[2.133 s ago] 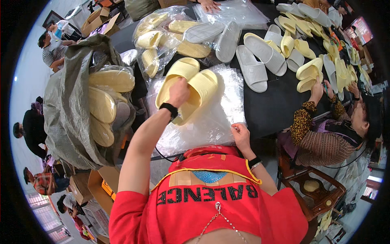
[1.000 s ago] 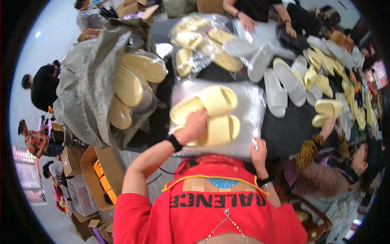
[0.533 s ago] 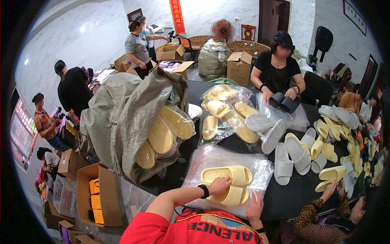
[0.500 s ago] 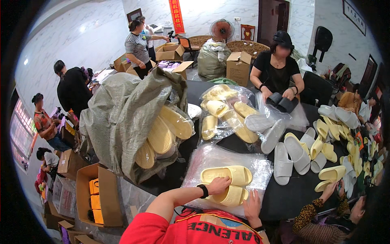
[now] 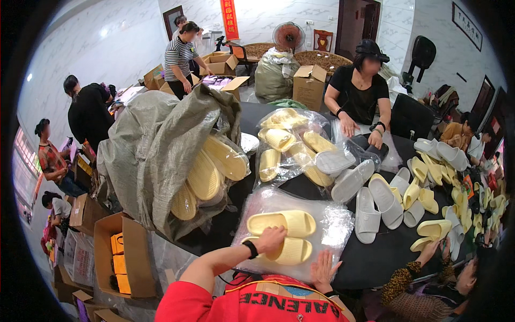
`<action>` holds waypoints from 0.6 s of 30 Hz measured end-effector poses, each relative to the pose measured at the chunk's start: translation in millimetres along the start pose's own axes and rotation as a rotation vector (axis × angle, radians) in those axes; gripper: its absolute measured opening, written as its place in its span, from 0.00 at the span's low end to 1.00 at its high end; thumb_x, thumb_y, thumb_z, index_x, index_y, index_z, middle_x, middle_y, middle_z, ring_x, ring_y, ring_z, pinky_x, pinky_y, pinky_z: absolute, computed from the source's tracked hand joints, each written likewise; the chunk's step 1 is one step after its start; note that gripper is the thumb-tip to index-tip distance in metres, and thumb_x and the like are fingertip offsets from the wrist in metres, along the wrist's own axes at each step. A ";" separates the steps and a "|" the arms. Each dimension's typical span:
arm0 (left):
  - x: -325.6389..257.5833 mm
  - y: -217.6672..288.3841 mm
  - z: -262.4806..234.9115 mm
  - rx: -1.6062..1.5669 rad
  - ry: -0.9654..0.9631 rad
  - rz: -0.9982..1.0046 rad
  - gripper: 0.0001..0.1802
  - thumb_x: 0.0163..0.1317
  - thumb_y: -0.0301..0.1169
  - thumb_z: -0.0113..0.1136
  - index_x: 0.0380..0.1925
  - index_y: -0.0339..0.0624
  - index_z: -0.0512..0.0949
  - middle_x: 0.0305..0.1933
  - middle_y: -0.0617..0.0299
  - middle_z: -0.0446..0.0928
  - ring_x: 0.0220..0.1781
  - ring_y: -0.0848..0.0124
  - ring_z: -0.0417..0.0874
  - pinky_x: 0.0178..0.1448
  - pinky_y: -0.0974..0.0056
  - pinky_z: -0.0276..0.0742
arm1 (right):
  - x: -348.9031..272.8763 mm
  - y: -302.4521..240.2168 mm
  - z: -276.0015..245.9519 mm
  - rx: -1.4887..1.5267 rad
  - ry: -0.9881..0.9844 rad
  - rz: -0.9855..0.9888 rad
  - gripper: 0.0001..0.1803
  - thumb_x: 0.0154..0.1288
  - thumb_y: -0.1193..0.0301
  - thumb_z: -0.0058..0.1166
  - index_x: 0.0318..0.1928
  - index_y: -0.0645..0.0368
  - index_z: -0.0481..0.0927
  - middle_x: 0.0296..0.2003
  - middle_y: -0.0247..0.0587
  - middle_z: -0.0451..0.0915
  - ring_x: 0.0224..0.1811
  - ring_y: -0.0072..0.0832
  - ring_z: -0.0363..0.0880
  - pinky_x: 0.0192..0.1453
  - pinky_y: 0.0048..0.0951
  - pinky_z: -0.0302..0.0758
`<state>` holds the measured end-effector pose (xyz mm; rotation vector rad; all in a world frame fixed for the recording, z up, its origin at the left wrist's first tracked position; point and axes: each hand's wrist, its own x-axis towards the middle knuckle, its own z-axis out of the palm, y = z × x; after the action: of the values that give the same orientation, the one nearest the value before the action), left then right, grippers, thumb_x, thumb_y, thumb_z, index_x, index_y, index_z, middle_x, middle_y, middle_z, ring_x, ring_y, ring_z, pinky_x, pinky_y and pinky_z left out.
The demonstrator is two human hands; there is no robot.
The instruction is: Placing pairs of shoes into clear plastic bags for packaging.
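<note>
A pair of pale yellow slide slippers (image 5: 294, 221) lies side by side on a stack of clear plastic bags (image 5: 333, 221). My left hand (image 5: 271, 239) is closed on the slippers where their inner edges meet, its fingertips hidden. Beside the nearer slipper, my right hand (image 5: 324, 268) rests palm down on the bags with fingers stretched out, holding nothing. Beyond the stack sit clear-bagged yellow slippers (image 5: 292, 140). White slippers (image 5: 367, 217) stand just to the right of the stack.
A large grey-green woven sack (image 5: 142, 155) spills bagged yellow slippers on the left. An open carton (image 5: 140, 257) with orange boxes stands below it. Across the black table (image 5: 370, 268) a co-worker (image 5: 358, 88) handles dark slippers and plastic. Another person's hand (image 5: 427, 252) holds yellow slippers at right.
My left hand and the yellow slippers have shifted left on the bags. My right hand now lies flatter on the stack. The co-worker opposite has lowered the dark slippers onto the plastic.
</note>
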<state>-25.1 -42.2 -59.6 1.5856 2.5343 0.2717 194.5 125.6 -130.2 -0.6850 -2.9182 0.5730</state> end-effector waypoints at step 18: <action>-25.1 -52.9 -6.4 -0.058 0.166 -0.230 0.12 0.49 0.28 0.52 0.36 0.40 0.68 0.37 0.54 0.69 0.39 0.57 0.74 0.39 0.55 0.71 | 101.3 -16.3 -61.0 -0.162 -0.018 -0.213 0.33 0.54 0.55 0.50 0.60 0.55 0.63 0.64 0.52 0.50 0.69 0.44 0.41 0.66 0.60 0.30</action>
<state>-61.9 -87.9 -64.7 1.2852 2.7734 0.4622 107.4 177.8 -67.4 -0.3767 -3.0254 0.3260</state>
